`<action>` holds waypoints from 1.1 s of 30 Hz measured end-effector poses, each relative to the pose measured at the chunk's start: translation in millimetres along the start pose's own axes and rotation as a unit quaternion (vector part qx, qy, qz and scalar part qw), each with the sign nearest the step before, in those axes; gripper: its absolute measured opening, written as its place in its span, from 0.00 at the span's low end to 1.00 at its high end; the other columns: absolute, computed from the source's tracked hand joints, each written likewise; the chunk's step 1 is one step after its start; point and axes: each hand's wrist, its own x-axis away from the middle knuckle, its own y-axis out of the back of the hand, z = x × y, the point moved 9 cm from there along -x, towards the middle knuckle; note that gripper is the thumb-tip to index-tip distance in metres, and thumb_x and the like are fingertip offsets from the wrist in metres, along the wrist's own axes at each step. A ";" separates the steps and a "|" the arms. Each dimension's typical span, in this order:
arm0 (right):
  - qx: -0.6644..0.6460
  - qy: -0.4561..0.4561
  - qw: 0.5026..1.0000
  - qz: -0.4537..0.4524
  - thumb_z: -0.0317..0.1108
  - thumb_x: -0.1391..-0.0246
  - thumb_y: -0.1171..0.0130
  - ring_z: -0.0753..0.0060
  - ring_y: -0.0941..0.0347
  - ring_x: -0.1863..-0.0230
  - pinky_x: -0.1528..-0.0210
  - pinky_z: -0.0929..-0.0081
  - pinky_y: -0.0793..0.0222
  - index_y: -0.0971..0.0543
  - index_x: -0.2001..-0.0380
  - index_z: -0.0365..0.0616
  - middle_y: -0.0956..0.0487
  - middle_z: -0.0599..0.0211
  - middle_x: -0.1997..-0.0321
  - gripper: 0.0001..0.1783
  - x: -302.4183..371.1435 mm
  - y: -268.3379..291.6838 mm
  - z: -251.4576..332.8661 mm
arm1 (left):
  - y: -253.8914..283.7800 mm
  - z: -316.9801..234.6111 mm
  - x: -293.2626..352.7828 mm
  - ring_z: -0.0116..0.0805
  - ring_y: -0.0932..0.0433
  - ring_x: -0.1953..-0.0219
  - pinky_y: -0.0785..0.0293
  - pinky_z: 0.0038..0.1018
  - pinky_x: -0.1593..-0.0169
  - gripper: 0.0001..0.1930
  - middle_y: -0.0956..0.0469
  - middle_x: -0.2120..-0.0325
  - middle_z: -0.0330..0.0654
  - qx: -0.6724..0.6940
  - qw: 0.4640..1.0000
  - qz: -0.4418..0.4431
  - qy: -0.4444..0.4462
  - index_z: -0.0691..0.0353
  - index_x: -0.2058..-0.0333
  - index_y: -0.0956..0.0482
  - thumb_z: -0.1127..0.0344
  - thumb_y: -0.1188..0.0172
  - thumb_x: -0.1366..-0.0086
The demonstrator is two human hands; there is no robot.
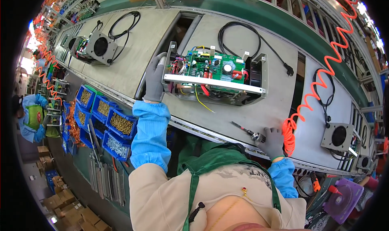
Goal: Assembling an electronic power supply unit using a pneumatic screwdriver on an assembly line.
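In front of me an open metal chassis [214, 84] with a green circuit board [214, 67], coloured wires and a black fan lies on the grey worktop [227, 121]. My left hand [154, 79], in a grey glove, grips the chassis by its left end. A loose yellow-green wire [202, 100] hangs from its near side. Near the bench's front edge, my gloved right hand [273, 143] is closed round an air screwdriver [256, 137], its bit pointing away to the left. An orange coiled air hose [288, 136] bunches right beside that hand.
Blue bins [121, 123] of screws and small metal parts stand left of my left arm. A black power cord [259, 38] loops behind the chassis. Similar fan units stand at left [99, 48] and right [337, 136]. Gaps with rollers [190, 30] split the line. A co-worker [34, 117] is far left.
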 end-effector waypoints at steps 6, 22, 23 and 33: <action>-0.331 0.245 0.907 -0.091 0.34 0.54 0.38 0.61 0.24 0.66 0.64 0.67 0.27 0.26 0.52 0.44 0.24 0.58 0.61 0.23 -25.6 80.2 133.8 | -4.2 -23.9 3.4 0.29 0.27 0.59 0.32 0.23 0.53 0.14 0.23 0.63 0.43 -0.111 0.991 -0.024 -0.076 0.68 0.55 0.24 0.67 0.49 0.35; -0.333 0.319 0.884 -0.072 0.33 0.55 0.39 0.59 0.25 0.66 0.64 0.64 0.28 0.25 0.53 0.45 0.23 0.58 0.63 0.21 -55.9 178.9 215.2 | -49.2 25.3 105.3 0.24 0.28 0.70 0.32 0.22 0.67 0.13 0.25 0.74 0.38 -0.003 0.978 0.172 0.119 0.66 0.61 0.23 0.61 0.47 0.34; -0.354 0.264 0.893 -0.087 0.31 0.56 0.38 0.59 0.25 0.67 0.65 0.64 0.28 0.23 0.57 0.45 0.23 0.60 0.63 0.19 -64.7 186.4 207.1 | -50.6 29.5 106.3 0.23 0.28 0.71 0.32 0.21 0.67 0.14 0.25 0.74 0.37 0.064 0.971 0.165 0.161 0.66 0.59 0.24 0.61 0.48 0.33; -0.195 0.369 0.877 -0.236 0.32 0.60 0.38 0.60 0.27 0.61 0.61 0.66 0.29 0.21 0.62 0.47 0.23 0.65 0.62 0.17 -90.0 221.7 242.8 | -59.6 33.4 98.7 0.26 0.29 0.68 0.32 0.23 0.63 0.12 0.26 0.66 0.41 0.397 0.893 0.029 0.212 0.67 0.55 0.29 0.66 0.51 0.33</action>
